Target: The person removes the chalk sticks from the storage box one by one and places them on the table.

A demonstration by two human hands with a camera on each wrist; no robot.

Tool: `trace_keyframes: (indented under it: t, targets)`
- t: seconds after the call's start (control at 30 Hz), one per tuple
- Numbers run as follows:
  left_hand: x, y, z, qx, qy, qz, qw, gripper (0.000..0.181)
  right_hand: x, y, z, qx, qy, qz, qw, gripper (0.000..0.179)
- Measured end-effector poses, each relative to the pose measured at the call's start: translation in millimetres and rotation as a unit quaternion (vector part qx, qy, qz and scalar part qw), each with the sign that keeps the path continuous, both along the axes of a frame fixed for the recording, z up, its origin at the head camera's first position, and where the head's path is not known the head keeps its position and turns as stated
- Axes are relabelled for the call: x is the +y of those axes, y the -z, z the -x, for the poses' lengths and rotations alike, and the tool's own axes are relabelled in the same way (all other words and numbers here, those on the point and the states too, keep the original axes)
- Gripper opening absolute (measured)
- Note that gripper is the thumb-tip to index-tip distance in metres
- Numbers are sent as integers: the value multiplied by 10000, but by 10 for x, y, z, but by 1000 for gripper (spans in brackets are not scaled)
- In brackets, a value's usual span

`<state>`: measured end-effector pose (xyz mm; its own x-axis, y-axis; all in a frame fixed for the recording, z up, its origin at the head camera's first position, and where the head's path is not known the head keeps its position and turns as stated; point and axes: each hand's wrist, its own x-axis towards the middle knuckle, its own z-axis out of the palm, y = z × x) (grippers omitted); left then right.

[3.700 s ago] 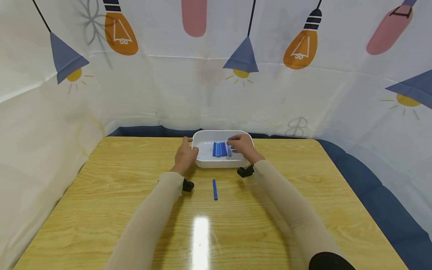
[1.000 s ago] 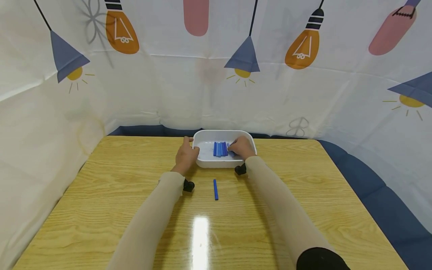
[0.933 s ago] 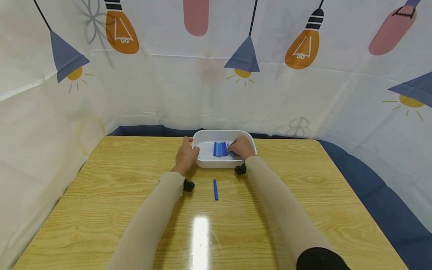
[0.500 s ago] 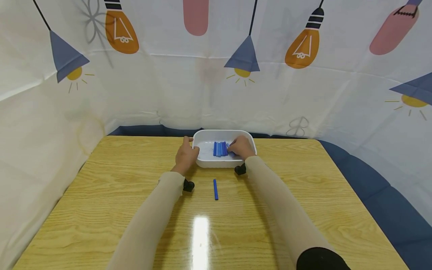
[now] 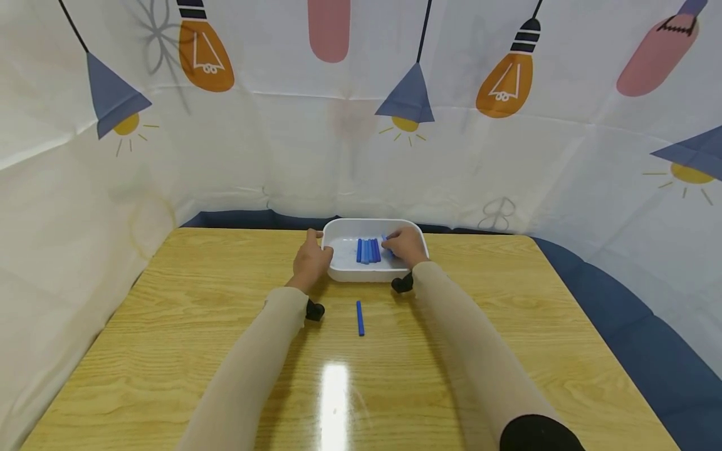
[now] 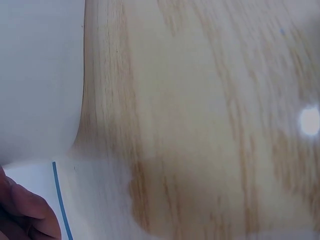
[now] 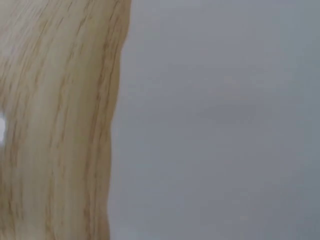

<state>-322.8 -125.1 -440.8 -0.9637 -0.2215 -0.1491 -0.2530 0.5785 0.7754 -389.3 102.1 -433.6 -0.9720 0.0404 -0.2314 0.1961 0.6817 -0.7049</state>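
A white rectangular tray stands near the table's far edge in the head view. My left hand holds its left side, thumb at the rim; curled fingers show at the lower left of the left wrist view. Inside the tray, a row of several slim blue sticks, light and dark, lies side by side. My right hand reaches over the right rim and pinches another blue stick, set slightly right of the row and partly hidden by the fingers. The right wrist view shows no fingers.
One dark blue stick lies alone on the wooden table, in front of the tray and between my forearms. A white printed curtain hangs behind the table. Dark blue material runs along the right edge.
Since the first frame, my right hand has come down into the tray and closed its fingertips on a blue stick. In the last half second that stick has shifted slightly right. My left hand keeps its place.
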Motion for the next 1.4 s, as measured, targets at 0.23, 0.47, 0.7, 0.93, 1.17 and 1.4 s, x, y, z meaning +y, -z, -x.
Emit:
trace_keyframes:
  t: [0.23, 0.47, 0.7, 0.93, 1.17, 1.4]
  targets:
    - [0, -9, -9, 153, 39, 80, 9998, 50, -21, -36, -22, 12, 15, 321, 9995, 33]
    - [-9, -2, -57, 252, 70, 51, 9996, 49, -40, -12, -17, 177, -93, 555, 9983, 34]
    - [-20, 28, -32, 291, 51, -91, 9995, 49, -53, -74, -34, 199, -58, 1134, 9933, 35]
    - [-23, 47, -6, 294, 83, -107, 9995, 50, -63, -161, -100, 96, -28, 1406, 9900, 36]
    - [-5, 22, -22, 252, 66, -144, 9996, 50, -62, -204, -148, -93, 66, 1736, 9848, 36]
    - [-7, 56, -5, 214, 21, -185, 9996, 51, -49, -245, -209, -243, 125, 1963, 9802, 37]
